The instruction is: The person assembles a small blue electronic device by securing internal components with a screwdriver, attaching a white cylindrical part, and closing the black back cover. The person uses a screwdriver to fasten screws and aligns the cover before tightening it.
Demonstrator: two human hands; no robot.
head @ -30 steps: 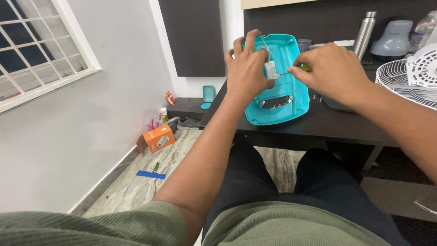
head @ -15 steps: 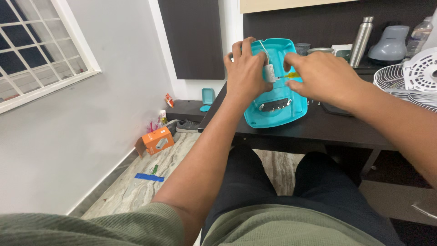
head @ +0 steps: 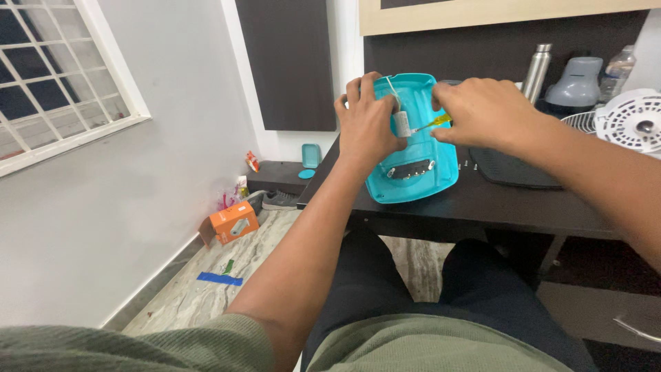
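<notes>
The left hand pinches a small white part over the teal cover; the right hand grips a screwdriver.

Single view, worn on my head, looking forward and steeply down past my own chest and lap. My left hand and right hand sit upper centre, at arm's length. Dark wooden desk fills the upper right; grey wall and white-barred window the left. No second view.
</notes>
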